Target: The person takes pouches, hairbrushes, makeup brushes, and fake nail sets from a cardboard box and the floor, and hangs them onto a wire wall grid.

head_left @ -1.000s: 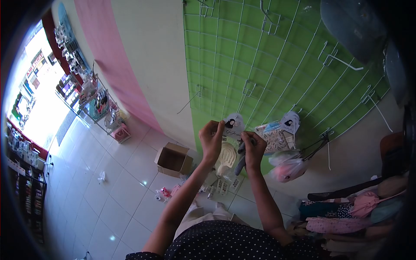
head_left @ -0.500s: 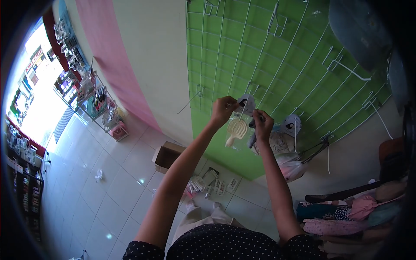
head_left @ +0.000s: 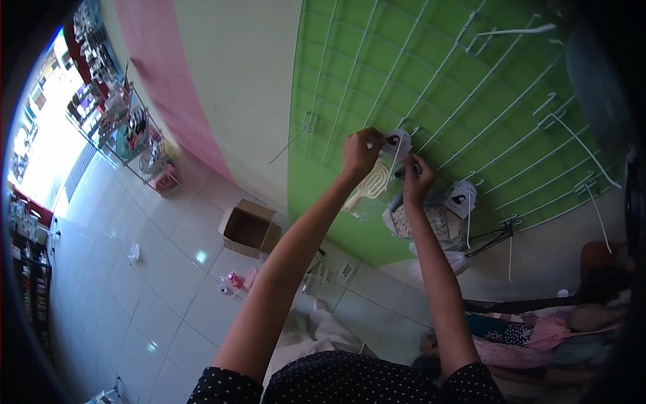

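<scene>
One cream brush (head_left: 373, 180) just below the left grip (head_left: 361, 151)

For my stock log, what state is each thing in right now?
Left hand: closed, pinching the card
Right hand: closed around a dark thing
Card: held; whether hooked, unclear
Brush: in clear plastic, slanting
Box: open, flaps spread
Leftmost hook: bare
Top-right hook: bare

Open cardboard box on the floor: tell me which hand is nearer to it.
Left. In this view, the left hand is up and right of the cardboard box; the right hand is farther right, beyond the left hand.
</scene>
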Tool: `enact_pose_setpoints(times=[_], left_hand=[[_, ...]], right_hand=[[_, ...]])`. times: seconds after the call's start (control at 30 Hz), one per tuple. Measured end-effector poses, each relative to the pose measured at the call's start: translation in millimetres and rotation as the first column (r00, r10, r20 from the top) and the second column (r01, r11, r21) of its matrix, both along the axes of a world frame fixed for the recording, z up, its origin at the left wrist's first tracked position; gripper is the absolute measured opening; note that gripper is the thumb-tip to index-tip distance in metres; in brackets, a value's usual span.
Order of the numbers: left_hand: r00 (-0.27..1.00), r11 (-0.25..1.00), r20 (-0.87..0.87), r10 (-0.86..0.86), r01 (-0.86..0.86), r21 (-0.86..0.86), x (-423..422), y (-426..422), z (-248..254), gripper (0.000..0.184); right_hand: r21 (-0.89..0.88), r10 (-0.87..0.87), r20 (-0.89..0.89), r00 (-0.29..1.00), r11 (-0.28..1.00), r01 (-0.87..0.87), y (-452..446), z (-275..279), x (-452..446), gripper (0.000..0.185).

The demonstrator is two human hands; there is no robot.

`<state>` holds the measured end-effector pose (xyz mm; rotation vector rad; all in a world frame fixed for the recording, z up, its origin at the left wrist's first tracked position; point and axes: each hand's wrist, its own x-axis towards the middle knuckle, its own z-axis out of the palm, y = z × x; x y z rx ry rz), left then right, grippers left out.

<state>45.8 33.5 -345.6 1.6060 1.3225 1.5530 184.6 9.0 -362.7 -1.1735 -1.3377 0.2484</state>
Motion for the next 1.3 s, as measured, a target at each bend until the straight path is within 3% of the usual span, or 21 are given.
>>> enact_pose_setpoints(times=[0.03,0.07,0.1,0.17,0.27,0.3,0.33,0.37,0.4,0.53,0.57,0.67,0.73,0.77,0.83,0.9,1.0,1.03,1.1,1.17,1.3], left_hand=[[1.000,1.000,0.018,0.011,-0.011,-0.020,1,-5,-4,0.014],[0.996,0.992,0.034,0.079,-0.082,0.093,1,-12,-10,0.018],[0.986,0.966,0.050,0.159,-0.166,0.200,-5,-20,-19,0.022],[0.972,0.967,0.099,0.211,-0.223,0.126,-23,-54,-48,0.029],[0.935,0.927,0.060,0.351,-0.338,-0.161,-54,-114,-144,0.031],[0.915,0.884,0.062,0.399,-0.367,-0.289,-60,-136,-188,0.031],[0.889,0.810,0.004,0.458,-0.415,-0.414,-61,-161,-235,0.033],[0.865,0.724,-0.061,0.498,-0.453,-0.519,-62,-184,-281,0.035],[0.872,0.652,-0.075,0.484,-0.417,-0.633,-62,-208,-323,0.036],[0.923,0.360,-0.173,0.345,-0.300,-0.883,-63,-279,-456,0.039],[0.933,0.264,-0.167,0.318,-0.256,-0.930,-60,-289,-486,0.039],[0.947,0.112,-0.119,0.297,-0.158,-0.981,-56,-294,-554,0.040],[0.936,0.098,-0.116,0.333,-0.157,-0.983,-57,-287,-608,0.042],[0.922,0.122,-0.139,0.361,-0.194,-0.973,-58,-283,-636,0.044],[0.798,0.177,-0.075,0.598,-0.222,-0.959,-72,-268,-687,0.047],[0.616,0.086,-0.150,0.773,-0.336,-0.938,-94,-241,-719,0.051],[0.427,0.094,-0.019,0.904,-0.243,-0.966,-122,-214,-795,0.061],[0.408,0.077,0.013,0.913,-0.142,-0.987,-133,-204,-805,0.063],[0.361,-0.006,-0.077,0.929,-0.193,-0.981,-142,-187,-800,0.064],[0.437,-0.053,-0.125,0.890,-0.174,-0.983,-143,-184,-811,0.059],[0.461,0.089,0.038,0.887,-0.090,-0.992,-134,-191,-796,0.044]], right_hand=[[0.017,-0.013,0.014,1.000,1.000,0.013,-2,0,-1,0.023],[-0.106,0.014,-0.002,1.000,0.994,-0.014,-9,0,0,0.025],[-0.065,0.052,-0.059,0.997,0.996,-0.056,-16,-6,-2,0.028],[-0.070,0.024,0.048,0.999,0.997,-0.020,-54,-7,-6,0.031],[-0.340,0.094,0.209,0.973,0.940,-0.017,-132,-51,6,0.017],[-0.601,0.171,0.273,0.947,0.799,0.029,-164,-67,15,0.014],[-0.691,0.337,0.374,0.864,0.722,0.017,-196,-88,25,0.016],[-0.823,0.359,0.299,0.884,0.566,0.049,-232,-119,45,0.020],[-0.888,0.431,0.196,0.881,0.458,-0.027,-267,-137,52,0.020],[-0.987,0.659,0.151,0.736,0.138,0.079,-357,-173,50,0.012],[-0.990,0.733,0.127,0.669,0.130,0.045,-347,-170,24,0.009],[-0.995,0.664,0.073,0.744,0.099,0.009,-346,-203,5,0.014],[-0.935,0.731,0.300,0.613,0.353,0.036,-352,-235,15,0.011],[-0.938,0.735,0.298,0.609,0.343,0.045,-348,-241,11,0.011],[-0.959,0.705,0.271,0.655,0.259,0.118,-340,-245,2,0.009],[-0.958,0.704,0.280,0.652,0.246,0.146,-338,-268,7,0.010],[-0.953,0.691,0.303,0.657,0.234,0.193,-337,-295,12,0.010],[-0.951,0.685,0.310,0.659,0.234,0.204,-337,-303,13,0.010],[-0.947,0.673,0.320,0.667,0.233,0.219,-338,-316,13,0.010],[-0.943,0.667,0.332,0.667,0.232,0.238,-338,-321,14,0.010],[-0.938,0.654,0.345,0.673,0.225,0.262,-345,-304,13,0.010]])
